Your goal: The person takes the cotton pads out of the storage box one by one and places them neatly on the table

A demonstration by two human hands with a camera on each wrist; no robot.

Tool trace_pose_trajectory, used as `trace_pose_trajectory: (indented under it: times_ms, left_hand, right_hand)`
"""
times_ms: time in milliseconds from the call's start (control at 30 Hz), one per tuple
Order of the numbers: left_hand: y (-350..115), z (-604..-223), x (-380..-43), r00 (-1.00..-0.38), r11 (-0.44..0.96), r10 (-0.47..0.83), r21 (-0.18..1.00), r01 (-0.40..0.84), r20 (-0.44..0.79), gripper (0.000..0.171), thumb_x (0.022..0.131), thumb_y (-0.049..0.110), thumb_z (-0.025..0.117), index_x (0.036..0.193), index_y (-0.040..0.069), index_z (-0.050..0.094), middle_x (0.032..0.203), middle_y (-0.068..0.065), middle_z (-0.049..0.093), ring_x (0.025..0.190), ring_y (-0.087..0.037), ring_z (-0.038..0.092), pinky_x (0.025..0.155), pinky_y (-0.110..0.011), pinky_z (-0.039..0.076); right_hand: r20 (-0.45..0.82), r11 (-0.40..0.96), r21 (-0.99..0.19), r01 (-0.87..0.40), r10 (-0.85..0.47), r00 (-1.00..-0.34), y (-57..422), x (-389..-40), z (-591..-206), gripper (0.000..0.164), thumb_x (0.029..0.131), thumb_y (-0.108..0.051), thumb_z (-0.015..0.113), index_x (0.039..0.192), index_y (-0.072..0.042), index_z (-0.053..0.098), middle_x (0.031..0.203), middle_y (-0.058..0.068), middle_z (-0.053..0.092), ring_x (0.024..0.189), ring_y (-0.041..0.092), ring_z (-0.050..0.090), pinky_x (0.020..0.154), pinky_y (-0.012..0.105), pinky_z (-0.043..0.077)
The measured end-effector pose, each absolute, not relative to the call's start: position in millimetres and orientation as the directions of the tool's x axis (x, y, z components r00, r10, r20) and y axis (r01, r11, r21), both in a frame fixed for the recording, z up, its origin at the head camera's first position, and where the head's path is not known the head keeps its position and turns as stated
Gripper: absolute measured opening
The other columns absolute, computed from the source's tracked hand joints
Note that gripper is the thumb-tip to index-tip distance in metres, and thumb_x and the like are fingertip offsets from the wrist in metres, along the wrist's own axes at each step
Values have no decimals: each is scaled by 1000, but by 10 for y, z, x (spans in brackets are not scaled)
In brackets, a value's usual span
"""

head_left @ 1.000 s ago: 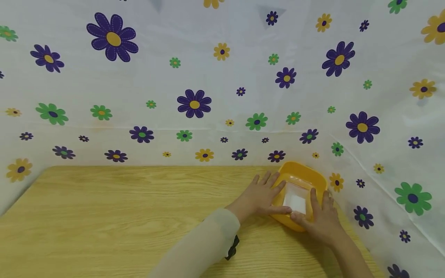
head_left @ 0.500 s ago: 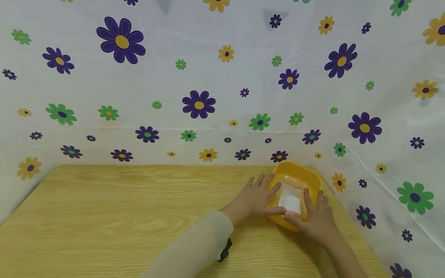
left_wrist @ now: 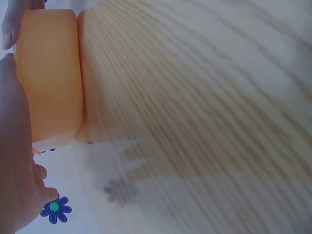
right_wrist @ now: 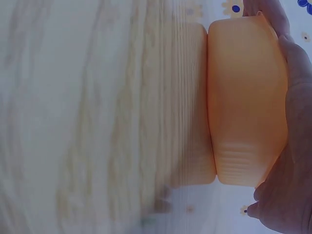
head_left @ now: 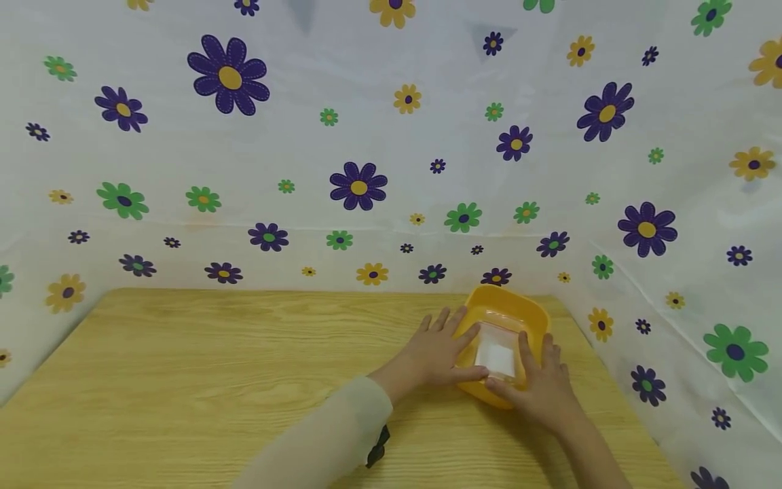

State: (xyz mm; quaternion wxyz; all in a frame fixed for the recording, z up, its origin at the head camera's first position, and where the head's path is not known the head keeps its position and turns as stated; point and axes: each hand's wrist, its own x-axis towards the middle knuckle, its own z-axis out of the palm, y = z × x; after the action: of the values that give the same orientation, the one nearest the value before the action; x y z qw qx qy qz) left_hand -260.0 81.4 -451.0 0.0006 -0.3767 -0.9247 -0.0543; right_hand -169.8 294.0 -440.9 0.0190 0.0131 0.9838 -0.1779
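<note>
An orange-yellow plastic basin (head_left: 508,303) stands on the wooden table near its right back corner. Inside it lies a flat, clear-looking packet or box with a white piece (head_left: 499,358) in it. My left hand (head_left: 430,356) lies over the basin's left rim with fingers spread and straight, thumb along the near rim. On the opposite side my right hand (head_left: 540,388) rests likewise on the right rim. The two thumbs nearly meet at the front. Both wrist views show the basin's outer wall (left_wrist: 51,73) down at the tabletop, the hands along its upper edge.
The wooden table (head_left: 244,367) stretches away to the left of the basin. A white sheet (head_left: 293,142) printed with purple, green and yellow flowers rises behind the table and along its right side. A black strap piece (head_left: 377,447) shows under the left sleeve (head_left: 324,428).
The basin has slid leftward along the table, away from the right-hand sheet, with both hands moving along on its rims. The view has also shifted slightly left.
</note>
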Motion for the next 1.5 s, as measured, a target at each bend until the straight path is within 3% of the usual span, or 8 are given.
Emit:
trace_pose_trajectory:
  times_ms: [433, 800, 1033, 1267, 1500]
  left_hand:
    - [532, -4553, -2567, -750, 743, 659, 98, 662, 60, 95, 86, 87, 14, 161, 29, 16, 169, -8, 0, 152, -41, 13, 119, -62, 20]
    - [222, -4600, -2507, -779, 764, 622, 154, 626, 78, 94, 87, 87, 19, 161, 29, 15, 169, -8, -2, 152, -42, 11, 119, -64, 18]
    - [66, -4610, -2465, -794, 779, 600, 154, 607, 96, 97, 86, 87, 18, 162, 27, 13, 169, -7, 1, 152, -43, 13, 119, -64, 18]
    - [-59, -4617, -2427, -822, 806, 561, 158, 570, 102, 105, 85, 88, 19, 162, 17, 8, 169, -7, 2, 152, -43, 12, 119, -64, 17]
    - [-213, -4586, -2376, -842, 827, 531, 158, 540, 97, 105, 85, 89, 19, 162, 18, 6, 169, -6, 1, 152, -43, 10, 119, -65, 15]
  right_hand:
    - [2, 929, -370, -27, -28, -1000, 2704, -1751, -4427, 115, 83, -79, 54, 161, -9, 5, 160, 34, -13, 145, 60, -4, 110, 75, 6]
    - [21, 924, -379, -47, -43, -999, 2449, -1813, -4488, 120, 78, -84, 54, 161, -11, 8, 162, 31, -9, 148, 56, 0, 112, 73, 9]
    - [27, 925, -373, -70, -64, -998, 2317, -1827, -4483, 124, 77, -84, 54, 160, -5, 6, 163, 30, -8, 149, 53, 0, 115, 69, 7]
    - [25, 924, -375, -80, -76, -997, 2195, -1838, -4478, 130, 77, -84, 55, 158, 3, 1, 164, 28, -8, 151, 47, -2, 118, 66, 5]
    - [44, 920, -379, -102, -92, -995, 2060, -1861, -4485, 131, 75, -85, 56, 158, 2, 6, 164, 28, -5, 151, 47, 1, 118, 67, 5]
